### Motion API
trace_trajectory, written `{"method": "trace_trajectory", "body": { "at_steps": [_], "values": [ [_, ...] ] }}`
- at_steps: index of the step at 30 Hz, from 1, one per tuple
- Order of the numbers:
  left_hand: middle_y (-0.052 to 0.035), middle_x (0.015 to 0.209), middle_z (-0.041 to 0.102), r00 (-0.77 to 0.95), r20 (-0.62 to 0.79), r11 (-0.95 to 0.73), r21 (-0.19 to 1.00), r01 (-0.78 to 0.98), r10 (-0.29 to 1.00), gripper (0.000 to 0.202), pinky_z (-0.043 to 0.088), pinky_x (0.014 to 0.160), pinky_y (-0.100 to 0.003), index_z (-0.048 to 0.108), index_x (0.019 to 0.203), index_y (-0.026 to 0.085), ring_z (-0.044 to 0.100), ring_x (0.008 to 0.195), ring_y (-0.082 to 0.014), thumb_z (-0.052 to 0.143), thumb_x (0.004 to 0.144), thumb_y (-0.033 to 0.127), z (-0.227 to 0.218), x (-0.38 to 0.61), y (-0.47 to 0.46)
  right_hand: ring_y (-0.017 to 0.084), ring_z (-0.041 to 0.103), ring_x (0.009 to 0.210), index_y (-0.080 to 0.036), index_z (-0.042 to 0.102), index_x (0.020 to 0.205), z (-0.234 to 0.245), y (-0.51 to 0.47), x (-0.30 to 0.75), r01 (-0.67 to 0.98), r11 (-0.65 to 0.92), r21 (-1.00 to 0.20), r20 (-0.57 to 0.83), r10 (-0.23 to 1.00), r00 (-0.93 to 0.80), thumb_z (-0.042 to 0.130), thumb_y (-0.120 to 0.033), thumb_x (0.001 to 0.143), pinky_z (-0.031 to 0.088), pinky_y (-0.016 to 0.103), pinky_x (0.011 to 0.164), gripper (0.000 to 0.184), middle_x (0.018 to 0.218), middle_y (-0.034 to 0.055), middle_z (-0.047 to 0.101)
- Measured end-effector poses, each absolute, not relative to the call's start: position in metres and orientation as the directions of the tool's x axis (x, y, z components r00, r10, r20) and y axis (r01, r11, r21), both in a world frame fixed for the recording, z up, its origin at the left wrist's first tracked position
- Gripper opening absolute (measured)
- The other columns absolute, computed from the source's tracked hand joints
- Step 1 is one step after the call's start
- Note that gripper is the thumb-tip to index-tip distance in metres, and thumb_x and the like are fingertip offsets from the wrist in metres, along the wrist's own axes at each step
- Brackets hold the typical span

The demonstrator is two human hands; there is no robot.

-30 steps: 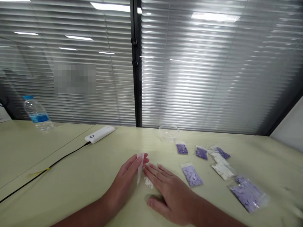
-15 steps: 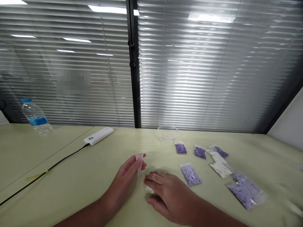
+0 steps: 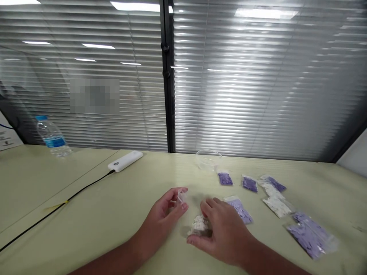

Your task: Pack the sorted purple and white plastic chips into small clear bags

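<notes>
My left hand (image 3: 169,210) is closed, pinching a small piece of clear plastic (image 3: 181,196) between thumb and fingers; it looks like a little bag, but its outline is hard to make out. To its right, my right hand (image 3: 226,231) curls around a small heap of white pieces (image 3: 200,224) on the table, thumb in front and fingers behind. Whether a clear bag surrounds these pieces I cannot tell. Just behind my right hand lies a bag of light purple pieces (image 3: 239,209), partly covered by it.
Farther right lie bags of white pieces (image 3: 277,206), light purple pieces (image 3: 308,233) and darker purple pieces (image 3: 225,178). A clear round tub (image 3: 208,160) stands at the back. Leftward are a white power bank (image 3: 125,161) with a black cable (image 3: 86,187) and a water bottle (image 3: 54,139).
My right hand has moved right and its fingers have curled, uncovering more of the white pieces. The clear plastic in my left hand has turned and looks more bunched. The view has shifted slightly.
</notes>
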State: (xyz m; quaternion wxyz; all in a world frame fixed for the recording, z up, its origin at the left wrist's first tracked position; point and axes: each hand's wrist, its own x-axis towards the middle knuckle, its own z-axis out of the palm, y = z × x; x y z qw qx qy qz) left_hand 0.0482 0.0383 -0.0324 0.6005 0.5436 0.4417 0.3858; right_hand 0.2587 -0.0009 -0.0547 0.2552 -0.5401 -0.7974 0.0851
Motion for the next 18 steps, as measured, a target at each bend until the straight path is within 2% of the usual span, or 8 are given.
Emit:
{"method": "trace_trajectory", "body": {
  "at_steps": [3, 6, 8, 11, 18],
  "values": [
    [0.0062, 0.108, 0.066, 0.313, -0.113, 0.105, 0.994, 0.044, 0.943, 0.049, 0.049, 0.084, -0.012, 0.063, 0.12, 0.034, 0.059, 0.096, -0.0061, 0.075, 0.078, 0.057, -0.03, 0.0499, 0.0377, 0.027, 0.054, 0.091, -0.024, 0.063, 0.104, -0.0574, -0.0016, 0.2529, 0.859, 0.401, -0.319, 0.284, 0.905, -0.317, 0.063, -0.072, 0.084, 0.034, 0.037, 0.074, 0.053, 0.102, 0.0063, 0.061],
    [0.006, 0.11, 0.066, 0.296, -0.109, 0.076, 0.99, 0.121, 0.949, 0.047, 0.048, 0.09, -0.014, 0.063, 0.121, 0.036, 0.059, 0.1, -0.0075, 0.073, 0.08, 0.056, -0.0276, 0.0518, 0.0364, 0.027, 0.056, 0.092, -0.025, 0.064, 0.106, -0.057, -0.0001, 0.2499, 0.86, 0.443, -0.252, 0.241, 0.89, -0.388, 0.05, -0.064, 0.096, 0.033, 0.037, 0.072, 0.042, 0.103, 0.006, 0.063],
    [0.0059, 0.119, 0.066, 0.283, -0.077, 0.028, 0.985, 0.172, 0.956, 0.043, 0.045, 0.101, -0.015, 0.064, 0.12, 0.036, 0.058, 0.114, -0.0095, 0.073, 0.081, 0.053, -0.0265, 0.0526, 0.0351, 0.026, 0.058, 0.089, -0.026, 0.064, 0.107, -0.0558, 0.0014, 0.2503, 0.854, 0.473, -0.217, 0.228, 0.875, -0.427, 0.046, -0.058, 0.101, 0.032, 0.036, 0.069, 0.037, 0.102, 0.0049, 0.064],
    [0.006, 0.13, 0.062, 0.29, -0.008, -0.064, 0.97, 0.236, 0.957, 0.041, 0.04, 0.111, -0.017, 0.065, 0.119, 0.039, 0.053, 0.128, -0.0114, 0.075, 0.08, 0.048, -0.0261, 0.0532, 0.0331, 0.024, 0.059, 0.083, -0.026, 0.064, 0.108, -0.0546, 0.0025, 0.2523, 0.848, 0.5, -0.177, 0.221, 0.86, -0.461, 0.044, -0.05, 0.103, 0.029, 0.036, 0.065, 0.032, 0.097, 0.0031, 0.065],
    [0.006, 0.13, 0.06, 0.329, 0.021, -0.134, 0.936, 0.324, 0.944, 0.045, 0.037, 0.117, -0.024, 0.065, 0.121, 0.045, 0.05, 0.129, -0.0135, 0.078, 0.078, 0.044, -0.0266, 0.0518, 0.0333, 0.02, 0.06, 0.074, -0.023, 0.064, 0.094, -0.0586, 0.0021, 0.254, 0.826, 0.54, -0.162, 0.251, 0.832, -0.495, 0.044, -0.042, 0.105, 0.023, 0.035, 0.061, 0.029, 0.086, 0.0012, 0.066]
  ]
}}
